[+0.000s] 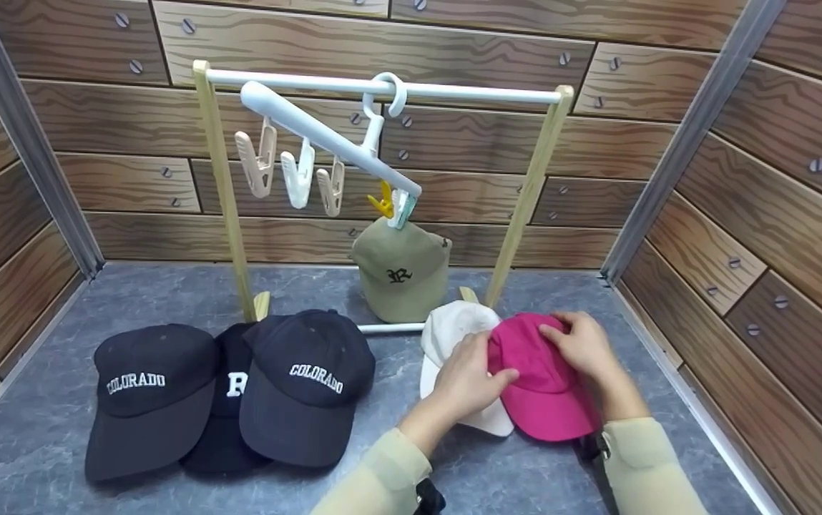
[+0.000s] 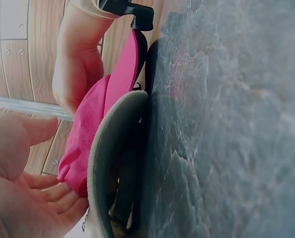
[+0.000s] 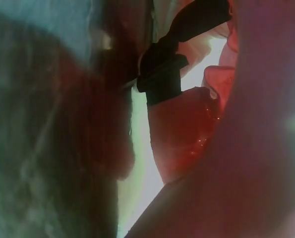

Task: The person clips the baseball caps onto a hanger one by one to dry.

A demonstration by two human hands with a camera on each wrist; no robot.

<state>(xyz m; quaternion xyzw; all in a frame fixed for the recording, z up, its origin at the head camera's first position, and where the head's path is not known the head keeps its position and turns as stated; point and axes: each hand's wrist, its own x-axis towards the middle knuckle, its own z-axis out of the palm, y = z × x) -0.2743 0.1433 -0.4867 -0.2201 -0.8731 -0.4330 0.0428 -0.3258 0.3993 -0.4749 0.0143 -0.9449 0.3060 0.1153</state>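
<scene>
A pink baseball cap (image 1: 539, 372) lies at the right, its brim toward the front, overlapping a white cap (image 1: 446, 322). My left hand (image 1: 468, 375) is at its left side. In the left wrist view those fingers (image 2: 63, 198) touch the pink crown from beside, with the thumb held away. My right hand (image 1: 586, 347) grips the pink cap's right back side, thumb on top. Close up, the right wrist view is filled by the dark reddish underside of the pink cap (image 3: 182, 134); the right fingertips are hidden there.
A wooden rack (image 1: 525, 193) with a white bar stands behind. On it hangs a white hanger (image 1: 332, 143) with several clips (image 1: 298, 175), one holding an olive cap (image 1: 403, 279). Several dark caps (image 1: 153, 400) overlap at the left. Wood-patterned walls (image 1: 775, 214) enclose the grey surface.
</scene>
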